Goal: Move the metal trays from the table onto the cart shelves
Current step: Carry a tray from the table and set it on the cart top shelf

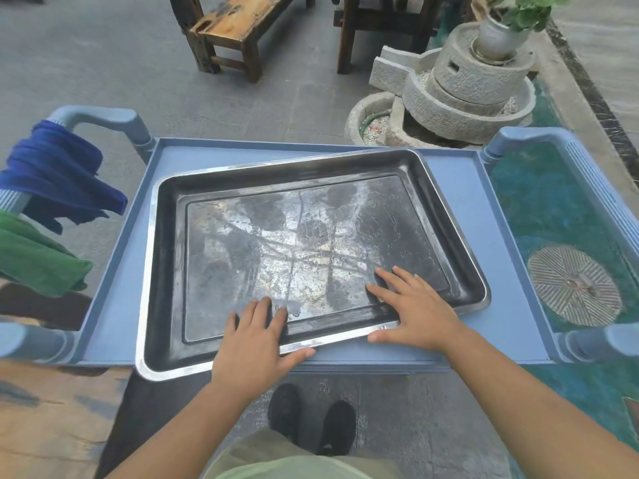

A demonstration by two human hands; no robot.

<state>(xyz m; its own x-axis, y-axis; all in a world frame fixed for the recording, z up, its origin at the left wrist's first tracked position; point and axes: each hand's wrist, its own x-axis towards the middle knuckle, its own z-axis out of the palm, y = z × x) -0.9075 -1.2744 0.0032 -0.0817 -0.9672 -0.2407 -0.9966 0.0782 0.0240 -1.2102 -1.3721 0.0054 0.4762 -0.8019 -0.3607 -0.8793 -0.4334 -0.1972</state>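
Note:
A large dark metal tray [304,236] with a shiny rim lies skewed on the top shelf of a blue plastic cart [463,209]. Its near-left corner sticks out over the cart's front edge. My left hand [257,340] rests flat over the tray's near rim, fingers inside the tray and thumb on the rim outside. My right hand [411,309] lies flat over the same rim further right, fingers spread on the tray floor. Neither hand is closed around the tray.
A blue cloth [58,171] and a green cloth [38,257] hang on the cart's left handle. Beyond the cart stand a wooden bench [235,25], a stone mill [460,88] with a potted plant, and a table edge at lower left [52,420].

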